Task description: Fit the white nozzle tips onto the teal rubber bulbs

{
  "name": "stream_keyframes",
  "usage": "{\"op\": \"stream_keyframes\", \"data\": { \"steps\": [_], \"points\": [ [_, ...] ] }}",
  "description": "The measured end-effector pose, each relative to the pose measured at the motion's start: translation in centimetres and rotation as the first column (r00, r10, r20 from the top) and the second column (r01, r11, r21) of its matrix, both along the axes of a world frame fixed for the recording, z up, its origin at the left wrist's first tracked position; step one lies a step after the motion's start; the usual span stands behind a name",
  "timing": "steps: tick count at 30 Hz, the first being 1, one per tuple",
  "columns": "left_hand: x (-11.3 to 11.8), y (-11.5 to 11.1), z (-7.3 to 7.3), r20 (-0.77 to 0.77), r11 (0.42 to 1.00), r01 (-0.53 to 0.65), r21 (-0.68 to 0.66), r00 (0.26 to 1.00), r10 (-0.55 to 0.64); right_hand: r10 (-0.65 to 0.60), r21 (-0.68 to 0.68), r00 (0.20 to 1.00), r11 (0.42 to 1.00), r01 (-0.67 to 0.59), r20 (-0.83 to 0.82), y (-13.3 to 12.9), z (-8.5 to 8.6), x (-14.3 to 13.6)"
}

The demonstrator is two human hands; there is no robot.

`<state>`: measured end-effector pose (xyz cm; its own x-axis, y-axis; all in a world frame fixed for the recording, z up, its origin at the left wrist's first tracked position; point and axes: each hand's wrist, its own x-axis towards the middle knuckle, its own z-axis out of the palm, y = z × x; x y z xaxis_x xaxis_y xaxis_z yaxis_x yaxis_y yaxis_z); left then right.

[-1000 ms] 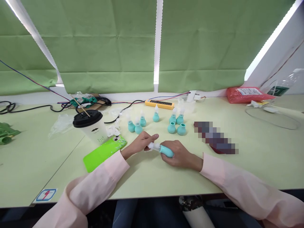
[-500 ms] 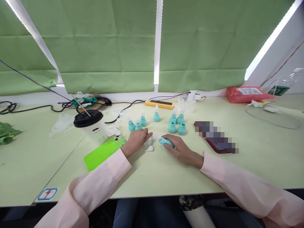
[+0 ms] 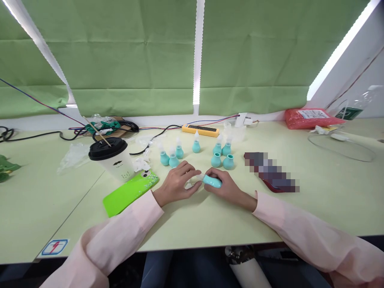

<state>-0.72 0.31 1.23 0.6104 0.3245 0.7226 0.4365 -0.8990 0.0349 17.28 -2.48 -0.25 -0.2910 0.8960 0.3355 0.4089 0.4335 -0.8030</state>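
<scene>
My right hand (image 3: 225, 186) is closed round a turquoise squeeze bulb (image 3: 212, 181), which lies on its side above the table and points left. From its neck sticks a whitish, see-through nozzle (image 3: 201, 176). The index finger and thumb of my left hand (image 3: 177, 182) close in on this nozzle from both sides. Behind my hands stand several more bulbs; one upright bulb (image 3: 196, 147) carries a nozzle, while two, an open-necked bulb (image 3: 216, 160) and its neighbour (image 3: 228, 162), have none. A small white scrap (image 3: 188, 185) is partly hidden by my left hand.
Left of my hands are a bright green phone case (image 3: 130, 194) and a lidded paper cup (image 3: 115, 166) with a stick. At the right lies a dark red phone (image 3: 274, 176), partly blurred out. A yellow power strip (image 3: 200, 130) and a red parcel (image 3: 312, 119) are at the back.
My left hand has moved right to the nozzle, its thumb and index finger now round the tip. The right hand has turned the bulb nearly level.
</scene>
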Motion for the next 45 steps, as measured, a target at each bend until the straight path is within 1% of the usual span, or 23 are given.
{"op": "stream_keyframes", "data": {
  "steps": [1, 3, 6, 9, 10, 12, 14, 17, 19, 21, 24, 28, 33, 35, 39, 42, 45],
  "points": [
    [0.1, 0.0, 0.0, 0.0, 0.999, 0.013, 0.029, 1.0, -0.013, 0.014, -0.037, 0.999, 0.999, -0.015, -0.032, 0.0, 0.0, 0.0],
    [0.2, 0.1, -0.1, -0.006, 0.996, 0.0, 0.085, 1.0, 0.001, 0.021, -0.118, 0.994, 0.992, -0.034, -0.103, 0.1, 0.1, 0.0],
    [0.4, -0.1, 0.0, -0.053, 0.976, -0.066, 0.209, 0.996, 0.078, 0.001, -0.217, 0.981, 0.975, -0.045, -0.196, 0.1, 0.2, -0.1],
    [0.6, -0.8, 0.0, -0.118, 0.933, -0.115, 0.341, 0.979, 0.164, -0.037, -0.233, 0.975, 0.972, -0.015, -0.218, 0.1, 0.1, -0.3],
    [0.7, -1.0, 0.0, -0.132, 0.924, -0.122, 0.361, 0.975, 0.181, -0.047, -0.229, 0.976, 0.974, -0.003, -0.215, 0.0, 0.1, -0.3],
    [0.8, -1.2, -0.2, -0.133, 0.928, -0.139, 0.346, 0.972, 0.195, -0.061, -0.217, 0.977, 0.976, 0.015, -0.204, -0.1, 0.0, -0.4],
    [0.8, -1.0, -0.4, -0.097, 0.952, -0.15, 0.268, 0.978, 0.182, -0.067, -0.201, 0.982, 0.979, 0.03, -0.179, -0.3, 0.0, -0.4],
    [0.5, -0.3, -0.5, -0.036, 0.986, -0.116, 0.118, 0.992, 0.121, -0.073, -0.151, 0.99, 0.987, 0.054, -0.123, -0.5, 0.1, -0.3],
    [0.4, 0.0, -0.5, -0.012, 0.994, -0.101, 0.049, 0.995, 0.102, -0.079, -0.099, 0.994, 0.992, 0.071, -0.071, -0.5, 0.2, -0.2],
    [0.3, 0.0, -0.5, -0.025, 0.993, -0.119, 0.021, 0.993, 0.119, -0.088, -0.037, 0.996, 0.995, 0.087, -0.004, -0.6, 0.2, -0.1],
    [0.3, -0.3, -0.4, -0.142, 0.985, -0.16, 0.057, 0.976, 0.167, -0.115, 0.065, 0.989, 0.992, 0.109, 0.096, -0.6, 0.1, -0.1],
    [0.4, -1.1, 0.0, -0.309, 0.967, -0.202, 0.155, 0.92, 0.241, -0.157, 0.165, 0.974, 0.978, 0.131, 0.161, -0.8, 0.2, -0.4],
    [0.7, -1.5, 0.0, -0.377, 0.94, -0.238, 0.244, 0.87, 0.318, -0.18, 0.2, 0.969, 0.969, 0.146, 0.167, -1.1, 0.4, -0.6],
    [0.8, -1.3, -0.4, -0.362, 0.929, -0.257, 0.266, 0.867, 0.343, -0.178, 0.159, 0.975, 0.975, 0.156, 0.134, -1.1, 0.3, -0.6],
    [1.0, -0.9, -1.2, -0.325, 0.913, -0.313, 0.262, 0.862, 0.388, -0.156, -0.05, 0.988, 0.986, 0.156, 0.005, -0.8, 0.2, -0.6],
    [1.1, -0.7, -1.6, -0.347, 0.915, -0.34, 0.218, 0.849, 0.398, -0.174, -0.187, 0.981, 0.97, 0.155, -0.089, -0.5, 0.2, -0.7],
    [1.1, -0.6, -1.7, -0.36, 0.921, -0.348, 0.176, 0.848, 0.389, -0.175, -0.322, 0.973, 0.939, 0.119, -0.152, -0.3, 0.3, -0.8]
  ]
}}
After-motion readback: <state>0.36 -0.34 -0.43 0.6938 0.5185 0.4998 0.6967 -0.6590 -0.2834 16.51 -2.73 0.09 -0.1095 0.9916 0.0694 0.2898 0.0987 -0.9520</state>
